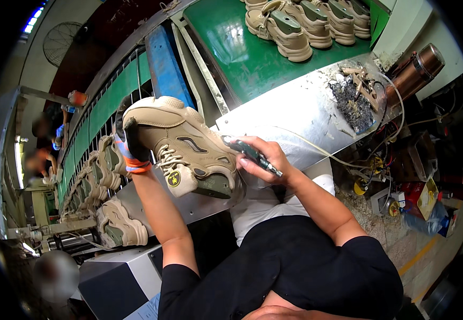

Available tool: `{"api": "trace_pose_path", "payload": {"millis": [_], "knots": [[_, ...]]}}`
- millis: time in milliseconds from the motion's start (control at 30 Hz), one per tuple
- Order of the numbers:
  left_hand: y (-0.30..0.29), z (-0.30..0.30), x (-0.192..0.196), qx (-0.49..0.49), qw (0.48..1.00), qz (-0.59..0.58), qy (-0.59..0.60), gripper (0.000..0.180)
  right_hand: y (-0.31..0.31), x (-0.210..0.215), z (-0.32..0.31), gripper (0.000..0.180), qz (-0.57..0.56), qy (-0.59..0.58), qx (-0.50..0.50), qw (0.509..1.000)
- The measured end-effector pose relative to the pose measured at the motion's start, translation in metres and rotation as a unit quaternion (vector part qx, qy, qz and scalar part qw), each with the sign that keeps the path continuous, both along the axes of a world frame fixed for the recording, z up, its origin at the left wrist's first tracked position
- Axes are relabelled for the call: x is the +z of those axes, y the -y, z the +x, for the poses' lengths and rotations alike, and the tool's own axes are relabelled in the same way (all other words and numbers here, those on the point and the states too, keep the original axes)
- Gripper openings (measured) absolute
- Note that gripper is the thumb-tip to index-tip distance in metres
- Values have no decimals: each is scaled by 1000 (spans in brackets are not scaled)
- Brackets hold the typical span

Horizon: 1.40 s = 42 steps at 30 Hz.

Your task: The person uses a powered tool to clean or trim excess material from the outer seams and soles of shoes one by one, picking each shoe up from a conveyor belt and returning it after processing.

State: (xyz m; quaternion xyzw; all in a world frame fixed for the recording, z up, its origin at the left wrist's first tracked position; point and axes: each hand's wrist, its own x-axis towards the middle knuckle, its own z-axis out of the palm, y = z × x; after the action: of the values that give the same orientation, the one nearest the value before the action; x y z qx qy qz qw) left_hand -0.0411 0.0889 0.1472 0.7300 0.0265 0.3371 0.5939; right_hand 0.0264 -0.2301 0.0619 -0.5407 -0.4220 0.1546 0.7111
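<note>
My left hand (132,143), in a black, orange and blue glove, is closed on a beige sneaker (175,136) by its heel and collar. The shoe is tilted on its side above the metal bench, with its thick sole away from me and its laces nearer. A round yellow-and-black sticker (174,178) is on the tongue. In my bare right hand (271,154) is a slim dark-green hand tool (253,154) with a metal end. The tool's other end meets the shoe's side near the sole; its exact kind is not clear.
More beige sneakers (290,40) stand on a green surface (231,58) at the far side. Others line a green conveyor (85,133) at left, and one shoe (122,224) lies nearby. Dark scraps (351,104), a thin hose (317,149) and a copper-coloured flask (415,69) are at right.
</note>
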Motion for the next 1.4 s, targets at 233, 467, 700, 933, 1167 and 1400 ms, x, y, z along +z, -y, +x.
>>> {"api": "trace_pose_path", "payload": {"millis": [233, 467, 700, 933, 1167, 1400], "knots": [[6, -1, 6, 13, 1000, 9, -12, 70, -38, 26, 15, 40, 29, -71, 82, 994], [5, -2, 1, 23, 1000, -7, -11, 70, -33, 3, 8, 41, 13, -117, 75, 990], [-3, -4, -9, 16, 1000, -23, -13, 63, -2, -20, -10, 42, 2, -214, 106, 971], [-40, -34, -49, 58, 991, -118, 22, 50, 9, -36, -20, 44, 48, -335, 119, 934], [-34, -124, -97, 170, 948, -259, -77, 66, -8, -37, -35, 42, 51, -379, 89, 920], [55, -231, -117, 241, 863, -420, -145, 60, -42, -47, -56, 40, 2, -353, 52, 934]]}}
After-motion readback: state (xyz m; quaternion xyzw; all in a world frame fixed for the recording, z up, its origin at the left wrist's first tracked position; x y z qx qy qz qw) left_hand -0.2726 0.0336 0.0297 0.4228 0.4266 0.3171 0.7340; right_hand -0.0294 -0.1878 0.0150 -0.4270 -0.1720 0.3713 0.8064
